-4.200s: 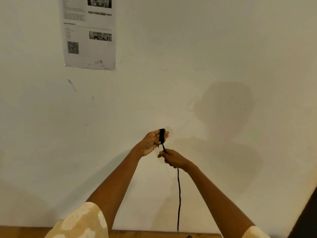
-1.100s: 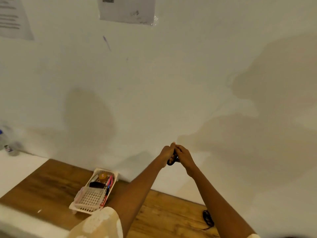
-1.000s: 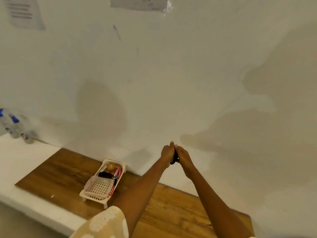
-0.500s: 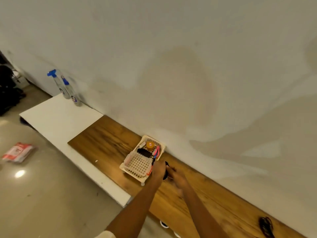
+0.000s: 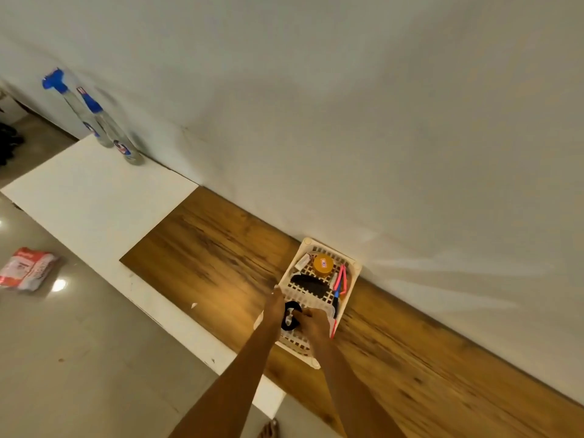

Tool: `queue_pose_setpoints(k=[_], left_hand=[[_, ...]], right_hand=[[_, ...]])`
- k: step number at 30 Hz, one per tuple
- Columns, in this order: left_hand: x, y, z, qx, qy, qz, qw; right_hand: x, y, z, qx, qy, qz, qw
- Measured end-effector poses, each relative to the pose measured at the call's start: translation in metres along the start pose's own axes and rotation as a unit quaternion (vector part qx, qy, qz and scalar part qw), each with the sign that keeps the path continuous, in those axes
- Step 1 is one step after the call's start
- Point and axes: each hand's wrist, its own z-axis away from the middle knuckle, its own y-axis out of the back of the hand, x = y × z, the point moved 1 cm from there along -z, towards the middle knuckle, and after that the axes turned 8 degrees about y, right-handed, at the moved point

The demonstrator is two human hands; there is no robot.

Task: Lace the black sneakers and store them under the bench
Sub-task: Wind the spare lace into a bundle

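Both hands over the white basket [image 5: 350,281] on the wood tabletop [image 5: 215,257]. Left hand [image 5: 274,306] & right hand [image 5: 311,322] fingers curled on a coiled black lace [image 5: 292,316] betw. them.

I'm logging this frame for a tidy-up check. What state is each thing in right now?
black lace bundle: coiled, held between both hands over the basket.
left hand: on the bundle; grip unclear.
right hand: fingers curled at the bundle.
white basket: upright on the wooden bench, holding items.
orange-lidded jar: lid on.
spray bottles: standing by the wall.
red-and-white packet: lying on the floor.
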Motion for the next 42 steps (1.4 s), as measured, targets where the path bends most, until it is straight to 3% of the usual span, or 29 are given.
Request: queue_pose_setpoints(k=[9,13,17,20,25,34,36,42], left_hand=[[-0.001,-0.004,-0.029,0.005,-0.027,-0.118,0.993],[-0.008,-0.003,-0.023,0.025,-0.058,-0.147,0.987],[-0.011,-0.004,-0.005,-0.003,-0.099,-0.181,0.979],[-0.012,-0.002,0.007,0.028,-0.146,-0.221,0.964],[-0.015,-0.023,0.046,0.039,-0.115,-0.242,0.963],[-0.055,-0.158,0.158,-0.081,-0.158,-0.380,0.908],[-0.085,-0.205,0.165,-0.101,-0.159,-0.384,0.904],[-0.203,-0.354,0.180,-0.177,-0.134,-0.496,0.840]], right_hand=[[0.014,-0.025,-0.033,0.066,-0.033,0.023,0.997],[0.011,-0.024,-0.034,0.044,-0.040,0.051,0.997],[0.005,-0.024,-0.029,0.030,-0.030,0.083,0.996],[-0.005,-0.017,-0.017,0.025,-0.012,0.102,0.994],[-0.019,0.016,0.021,0.034,0.017,0.069,0.997],[0.044,0.176,0.098,0.169,0.051,-0.020,0.984],[0.073,0.228,0.113,0.214,0.045,-0.028,0.975],[0.189,0.376,0.140,0.318,-0.007,-0.046,0.947]])
